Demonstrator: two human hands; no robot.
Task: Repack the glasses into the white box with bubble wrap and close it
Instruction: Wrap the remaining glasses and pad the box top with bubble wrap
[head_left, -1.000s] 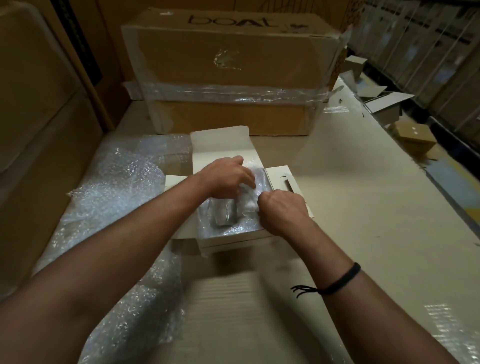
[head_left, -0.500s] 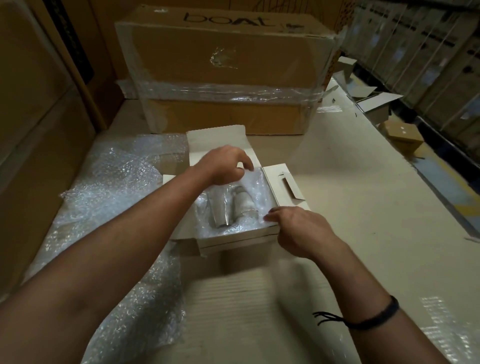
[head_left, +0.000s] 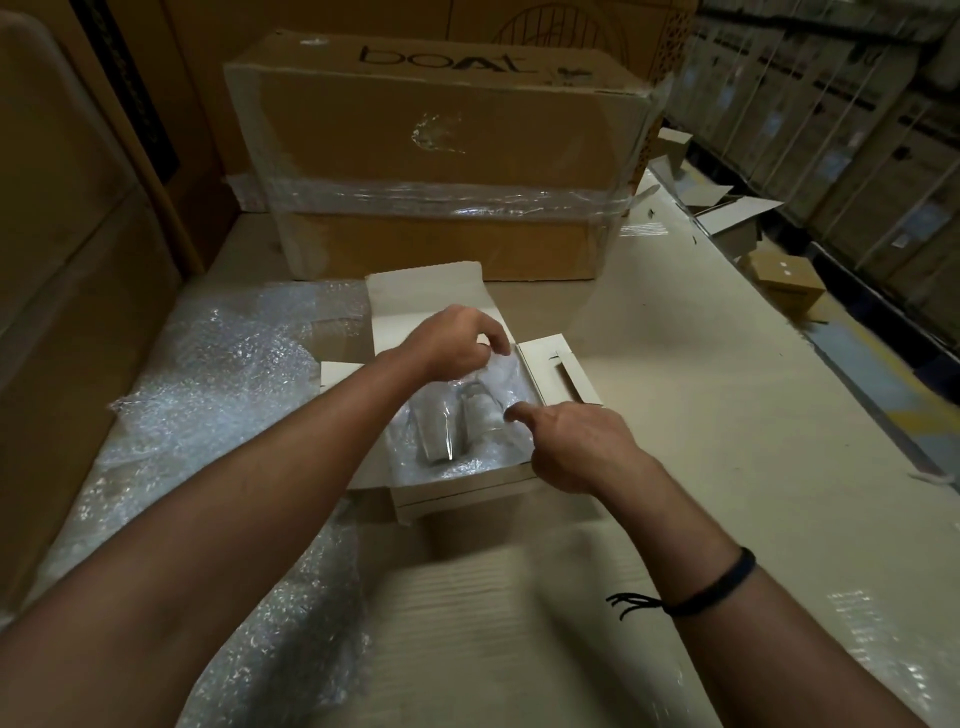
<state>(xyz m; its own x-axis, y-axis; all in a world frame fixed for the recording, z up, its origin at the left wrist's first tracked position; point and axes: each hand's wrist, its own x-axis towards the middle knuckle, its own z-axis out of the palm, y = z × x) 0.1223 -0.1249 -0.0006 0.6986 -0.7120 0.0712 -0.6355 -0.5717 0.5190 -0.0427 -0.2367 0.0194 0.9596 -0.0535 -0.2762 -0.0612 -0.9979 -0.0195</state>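
Observation:
The white box (head_left: 470, 487) lies open mid-table, its lid flap (head_left: 422, 295) folded back and a side flap (head_left: 563, 375) out to the right. Two clear glasses (head_left: 440, 430) lie side by side inside, on the bubble wrap lining (head_left: 462, 465). My left hand (head_left: 451, 344) hovers over the box's far side, its fingertips pinching the raised wrap edge near the back right corner. My right hand (head_left: 574, 448) is at the box's front right corner, with the index finger stretched left onto the wrap beside the glasses.
A large sheet of loose bubble wrap (head_left: 208, 400) covers the table's left side and runs under my left arm. A big taped "boat" carton (head_left: 441, 156) stands right behind the box. Tall cartons (head_left: 62, 260) wall the left. Small boxes (head_left: 785, 280) lie past the table's right edge.
Both hands lifted off the wrap over the glasses. The left hand rose toward the box's back. The right hand drew back to the front corner, then came in again.

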